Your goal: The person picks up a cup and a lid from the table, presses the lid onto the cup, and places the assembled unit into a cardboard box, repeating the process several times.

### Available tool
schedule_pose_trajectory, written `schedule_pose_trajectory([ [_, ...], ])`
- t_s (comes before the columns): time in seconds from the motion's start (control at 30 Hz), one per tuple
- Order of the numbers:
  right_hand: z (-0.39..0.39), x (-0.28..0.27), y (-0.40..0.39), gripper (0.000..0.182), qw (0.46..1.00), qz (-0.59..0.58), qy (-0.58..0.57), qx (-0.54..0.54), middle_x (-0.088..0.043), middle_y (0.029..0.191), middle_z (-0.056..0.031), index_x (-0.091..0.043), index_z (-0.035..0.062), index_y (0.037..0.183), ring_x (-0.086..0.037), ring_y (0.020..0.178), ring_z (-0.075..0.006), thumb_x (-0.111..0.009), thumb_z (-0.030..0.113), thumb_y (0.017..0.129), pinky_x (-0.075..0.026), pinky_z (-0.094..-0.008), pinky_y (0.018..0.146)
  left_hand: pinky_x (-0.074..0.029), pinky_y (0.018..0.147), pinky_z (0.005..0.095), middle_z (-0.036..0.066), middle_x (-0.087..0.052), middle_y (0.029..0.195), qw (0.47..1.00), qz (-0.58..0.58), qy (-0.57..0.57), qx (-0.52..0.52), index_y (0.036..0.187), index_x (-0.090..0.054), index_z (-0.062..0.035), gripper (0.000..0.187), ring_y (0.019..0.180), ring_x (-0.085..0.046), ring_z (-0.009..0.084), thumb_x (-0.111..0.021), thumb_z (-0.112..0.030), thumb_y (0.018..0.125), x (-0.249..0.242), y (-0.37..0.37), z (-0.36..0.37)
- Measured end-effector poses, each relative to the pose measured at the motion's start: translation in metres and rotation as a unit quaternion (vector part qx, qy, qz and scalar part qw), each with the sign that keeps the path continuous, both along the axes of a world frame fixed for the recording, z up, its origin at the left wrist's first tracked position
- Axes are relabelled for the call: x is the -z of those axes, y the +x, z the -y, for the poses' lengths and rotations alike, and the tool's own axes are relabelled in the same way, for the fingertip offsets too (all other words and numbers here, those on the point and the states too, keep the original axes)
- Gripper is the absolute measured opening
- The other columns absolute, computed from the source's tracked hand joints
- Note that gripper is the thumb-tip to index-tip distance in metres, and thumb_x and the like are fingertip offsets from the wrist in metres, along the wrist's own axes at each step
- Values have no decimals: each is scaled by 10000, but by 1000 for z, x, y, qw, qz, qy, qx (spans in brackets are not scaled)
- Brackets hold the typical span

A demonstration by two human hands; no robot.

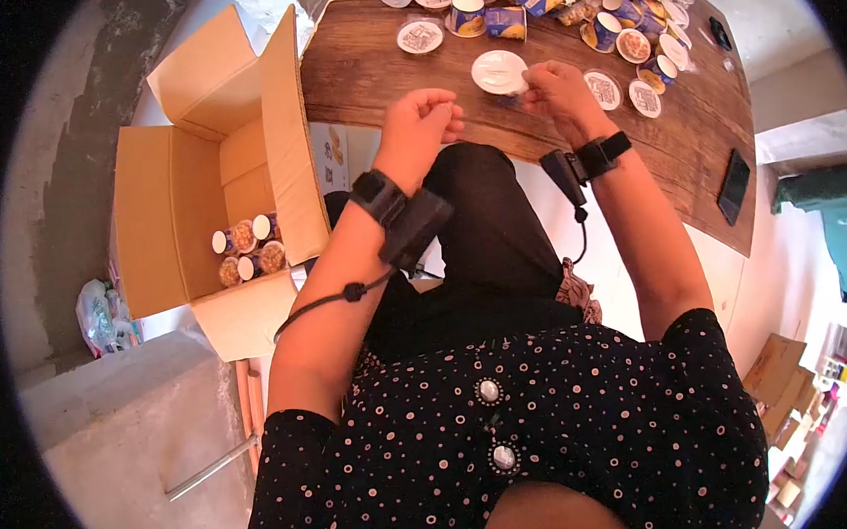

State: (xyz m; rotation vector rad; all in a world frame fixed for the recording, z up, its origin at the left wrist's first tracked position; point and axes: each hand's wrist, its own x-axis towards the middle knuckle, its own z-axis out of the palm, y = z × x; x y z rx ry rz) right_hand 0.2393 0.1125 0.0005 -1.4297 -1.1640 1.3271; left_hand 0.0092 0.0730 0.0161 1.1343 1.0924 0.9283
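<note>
A small tub with a shiny white round lid (pixel 499 71) is at the table's near edge, its body mostly hidden beneath the lid. The fingertips of my right hand (pixel 565 96) pinch its right rim. To its left, apart from it, my left hand (pixel 420 131) is loosely closed with curled fingers; whatever may be inside them is hidden. Just beyond are a blue-and-yellow cup (pixel 468 15), another blue cup lying on its side (pixel 506 24) and a tub with a printed white lid (pixel 419 37). Two more printed lids (pixel 603 89) (pixel 645 99) lie right of my right hand.
A heap of cups and tubs (pixel 621 10) covers the table's far side. An open cardboard box (pixel 148 212) stands at the left, with several cups and tubs (pixel 247 250) at its bottom. A black phone (pixel 734 187) lies near the table's right edge.
</note>
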Motion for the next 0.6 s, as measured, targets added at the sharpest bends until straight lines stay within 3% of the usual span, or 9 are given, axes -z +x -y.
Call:
schedule_pose_trajectory([
  [0.07,1,3,-9,160,993,-107,-50,20,-572,790,-20,-563,20,923,-552,650,-91,-587,162,852,-489,-233,593,-523,695,280,108,-624,931,998,30,-47,-16,1078,-543,25,221,802,-615,167,-530,-99,896,1,5,-9],
  [0.2,-9,17,-14,173,989,-127,-58,43,-596,762,-61,-573,-17,914,-583,647,-121,-593,140,844,-519,-253,560,-522,721,310,121,-608,936,980,147,-128,-34,1085,-519,24,240,814,-611,205,-548,-102,883,5,11,-27],
  [0.43,2,16,-11,159,992,-111,-31,52,-605,764,-68,-566,-13,911,-577,615,-122,-593,131,850,-502,-242,547,-519,768,358,139,-579,950,957,196,-189,-98,1099,-497,37,278,861,-591,241,-576,-78,859,21,23,-38],
  [0.53,18,10,7,155,995,-94,30,27,-612,781,-69,-567,-15,927,-577,621,-122,-582,122,858,-491,-243,544,-522,766,350,149,-575,953,952,202,-195,-118,1114,-485,50,300,857,-591,250,-579,-80,860,33,28,-31],
  [0.6,33,7,27,148,994,-41,55,80,-619,796,-68,-567,-13,944,-575,622,-120,-570,112,866,-479,-234,547,-522,769,348,154,-573,961,950,204,-206,-115,1124,-478,53,312,860,-591,253,-579,-77,859,39,28,-30],
])
